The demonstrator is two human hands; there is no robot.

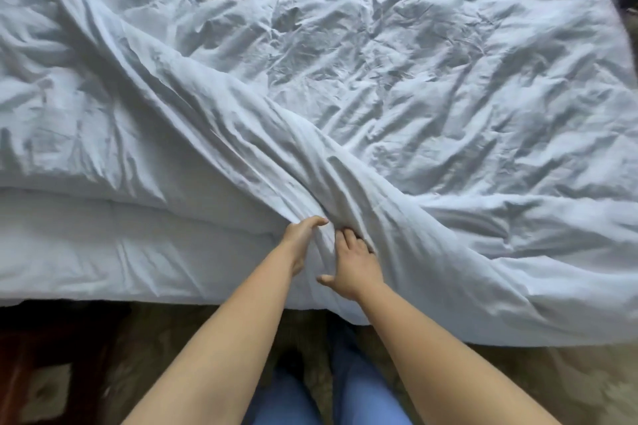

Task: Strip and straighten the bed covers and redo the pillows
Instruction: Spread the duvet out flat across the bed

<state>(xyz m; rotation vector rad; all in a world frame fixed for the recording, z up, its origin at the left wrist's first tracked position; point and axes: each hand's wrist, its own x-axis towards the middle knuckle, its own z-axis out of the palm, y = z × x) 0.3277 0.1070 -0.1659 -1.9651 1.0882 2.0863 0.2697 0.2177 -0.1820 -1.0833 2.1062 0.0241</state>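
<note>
A wrinkled pale blue-white duvet (pixel 397 86) covers the whole bed and hangs over the near edge. A thick fold of it runs diagonally from the upper left down to my hands. My left hand (pixel 302 238) grips this bunched fold at the bed's near edge, thumb over the top. My right hand (pixel 352 262) is right beside it, fingers dug into the same fold and thumb spread to the left. To the left, the duvet's lower layer (pixel 121 245) lies flatter along the edge. No pillows are in view.
A patterned brown rug (pixel 518 386) lies on the floor below the bed's edge. My legs in blue trousers (pixel 362 400) stand close to the bed. A dark red-brown area (pixel 31 355) fills the lower left. Something dark shows at the top right corner.
</note>
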